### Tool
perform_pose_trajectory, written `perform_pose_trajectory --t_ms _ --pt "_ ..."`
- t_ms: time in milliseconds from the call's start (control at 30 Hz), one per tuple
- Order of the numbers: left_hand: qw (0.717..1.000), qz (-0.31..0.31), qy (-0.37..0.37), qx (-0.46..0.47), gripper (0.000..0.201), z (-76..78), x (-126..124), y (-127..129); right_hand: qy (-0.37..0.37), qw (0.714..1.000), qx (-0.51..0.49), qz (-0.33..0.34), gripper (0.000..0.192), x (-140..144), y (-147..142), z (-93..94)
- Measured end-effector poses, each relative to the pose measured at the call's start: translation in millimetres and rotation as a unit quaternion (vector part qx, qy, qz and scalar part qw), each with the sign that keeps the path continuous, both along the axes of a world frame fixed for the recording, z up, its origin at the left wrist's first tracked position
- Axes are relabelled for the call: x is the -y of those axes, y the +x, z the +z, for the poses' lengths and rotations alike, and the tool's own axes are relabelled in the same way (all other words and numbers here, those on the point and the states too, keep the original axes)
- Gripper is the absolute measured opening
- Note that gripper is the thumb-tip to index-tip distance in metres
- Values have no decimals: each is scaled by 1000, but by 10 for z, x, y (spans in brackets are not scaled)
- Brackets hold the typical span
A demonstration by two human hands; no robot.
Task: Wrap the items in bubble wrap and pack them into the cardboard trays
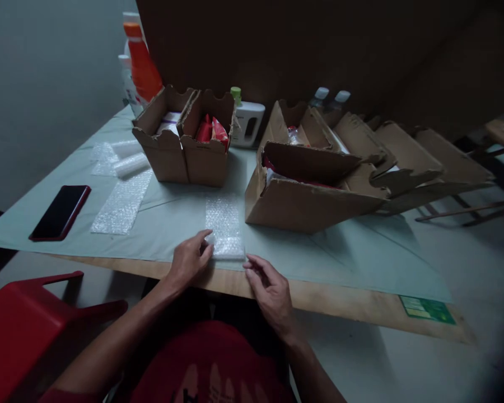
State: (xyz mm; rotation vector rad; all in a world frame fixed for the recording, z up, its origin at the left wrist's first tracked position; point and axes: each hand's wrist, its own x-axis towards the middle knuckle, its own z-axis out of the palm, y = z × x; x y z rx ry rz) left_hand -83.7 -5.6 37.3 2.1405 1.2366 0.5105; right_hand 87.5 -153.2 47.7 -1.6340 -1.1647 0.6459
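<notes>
A strip of bubble wrap (224,225) lies flat on the pale green table cover (340,254), running away from me. Its near end is rolled or folded over something I cannot make out. My left hand (191,258) pinches that near end from the left, thumb and fingers on the roll. My right hand (269,288) rests at the table's front edge just right of the roll, fingers loosely curled, its fingertips close to the wrap's corner; whether they touch is unclear.
A second bubble wrap sheet (121,204) and rolled pieces (130,165) lie at left, beside a dark phone (61,212). Two small open cartons (185,151) hold red packets. Larger open cartons (319,184) stand at right. Bottles (143,61) stand at the back. A red chair (21,324) is at lower left.
</notes>
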Motion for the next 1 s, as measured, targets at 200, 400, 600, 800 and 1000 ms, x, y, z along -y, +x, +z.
perform_pose_trajectory --t_ms 200,400,600,800,1000 --pt "999 21 18 -17 38 6 12 55 37 941 320 104 42 -285 67 -146" --pt "988 -37 133 65 41 -19 148 -83 75 923 366 95 26 -408 89 -246" --pt "970 -147 174 89 36 -91 342 -297 42 946 293 136 23 -305 49 -110" --pt "986 -65 117 101 33 -186 233 -180 83 948 305 36 24 -327 11 -92" --pt "982 -31 167 81 34 -181 135 -77 100 914 381 97 27 -354 11 -183"
